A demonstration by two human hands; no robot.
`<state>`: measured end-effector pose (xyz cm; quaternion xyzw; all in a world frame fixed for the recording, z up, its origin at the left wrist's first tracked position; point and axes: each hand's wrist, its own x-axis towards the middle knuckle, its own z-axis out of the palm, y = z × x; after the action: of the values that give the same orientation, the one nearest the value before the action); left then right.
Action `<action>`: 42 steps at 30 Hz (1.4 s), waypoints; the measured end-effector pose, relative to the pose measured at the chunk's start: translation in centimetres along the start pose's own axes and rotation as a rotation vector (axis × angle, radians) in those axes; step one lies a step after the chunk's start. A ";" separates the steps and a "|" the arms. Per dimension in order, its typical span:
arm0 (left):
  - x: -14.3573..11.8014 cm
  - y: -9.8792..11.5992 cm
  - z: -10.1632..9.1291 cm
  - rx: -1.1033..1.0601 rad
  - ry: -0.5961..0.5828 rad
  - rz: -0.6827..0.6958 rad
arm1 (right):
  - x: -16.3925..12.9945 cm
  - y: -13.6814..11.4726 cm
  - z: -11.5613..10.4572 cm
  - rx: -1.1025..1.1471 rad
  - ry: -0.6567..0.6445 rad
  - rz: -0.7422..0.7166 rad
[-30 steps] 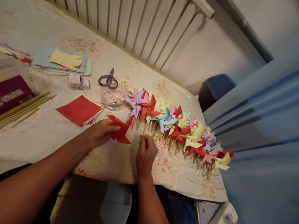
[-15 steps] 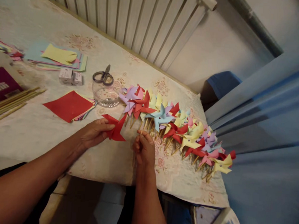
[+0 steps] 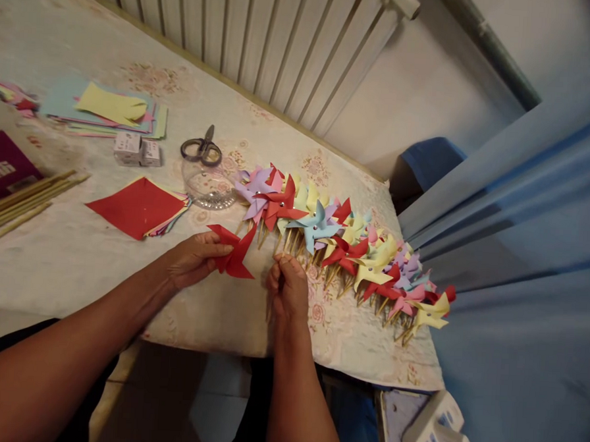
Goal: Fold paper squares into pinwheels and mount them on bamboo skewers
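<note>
- L hand (image 3: 201,259), ctr-left: mostly closed, thumb on top & fingers underneath, has hold of red pinwheel head (image 3: 234,256) by its left part.
- Red pinwheel head: just left of frame ctr, held over tablecloth (image 3: 205,322), folded blades sticking out to the right of the fingers, up & down.
- R hand (image 3: 289,286): just right of L hand, near frame ctr; fingers curled in, thumb up by index. Can't tell how tightly it's closed or whether sth thin is pinched; hands well apart from touching.
- Row of finished pinwheels (image 3: 317,225): runs diag. from ctr to lower right, nearest thing to R hand; red, yellow, lilac, pink, lt blue, on thin sticks.
- Ctr-left: stack of paper squares (image 3: 137,206), red on top, other colours peeking out at right edge.
- Clear dish (image 3: 197,193): above L hand, shiny small bits inside. Scissors (image 3: 202,149) just above it, blades pointing up.
- Upper left: pile of coloured sheets (image 3: 58,103) w/ yellow piece (image 3: 108,105) on top; 2 small white boxes (image 3: 128,147) just below.
- Left edge: purple pack (image 3: 5,169), bundle of loose sticks (image 3: 23,210) beside it.
- Bkgd: radiator (image 3: 236,26) along top, blue curtain (image 3: 501,258) at right.
</note>
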<state>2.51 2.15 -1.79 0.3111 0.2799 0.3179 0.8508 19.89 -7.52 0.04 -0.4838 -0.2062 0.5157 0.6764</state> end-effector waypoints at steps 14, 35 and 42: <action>0.3 0.5 -0.3 -0.008 -0.057 -0.021 | 0.3 0.7 0.2 -0.082 0.041 -0.029; -0.2 0.7 -0.1 0.032 -0.053 -0.019 | 0.3 0.8 0.2 -0.069 0.044 -0.016; 0.1 0.2 0.7 0.023 -0.064 -0.038 | 0.2 0.5 0.0 -0.066 0.078 -0.035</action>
<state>2.95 2.06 -1.22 0.3256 0.2623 0.2885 0.8614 19.69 -7.35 -0.37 -0.5221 -0.2048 0.4775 0.6763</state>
